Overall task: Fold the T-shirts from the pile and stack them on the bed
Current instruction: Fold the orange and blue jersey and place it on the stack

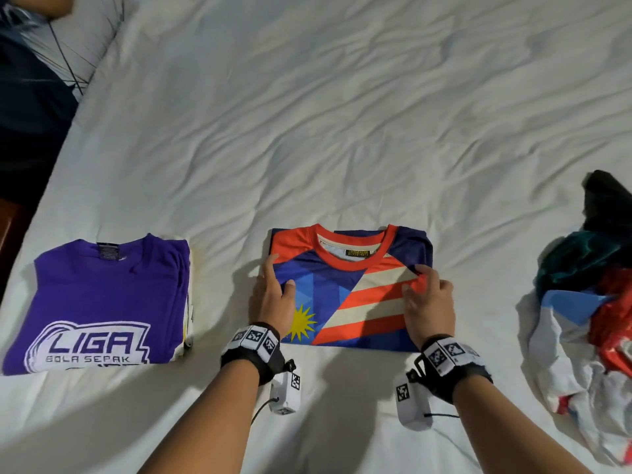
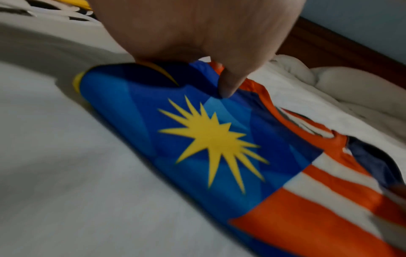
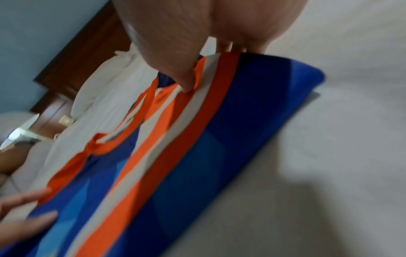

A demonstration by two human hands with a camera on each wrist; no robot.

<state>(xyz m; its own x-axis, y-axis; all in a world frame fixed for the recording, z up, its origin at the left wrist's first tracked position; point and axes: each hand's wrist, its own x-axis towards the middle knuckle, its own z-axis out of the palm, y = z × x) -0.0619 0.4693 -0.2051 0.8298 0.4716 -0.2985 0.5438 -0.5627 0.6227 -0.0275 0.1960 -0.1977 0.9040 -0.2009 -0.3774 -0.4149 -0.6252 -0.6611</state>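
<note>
Head view: both hands' grip clamped on folded jersey's side edges, open sheet beyond.

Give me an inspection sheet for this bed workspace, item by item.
Surface: white bed sheet, wrinkled.
Job's things: flag-print T-shirt folded, centre; purple T-shirt tops a folded stack, left; unfolded pile, right.
Clutter: dark fabric, far left.
Grippers: left hand grips the flag-print T-shirt's left edge; right hand grips its right edge.
Cables: thin dark cord by the pillow.
Surroundings: wooden headboard, blue wall.
</note>
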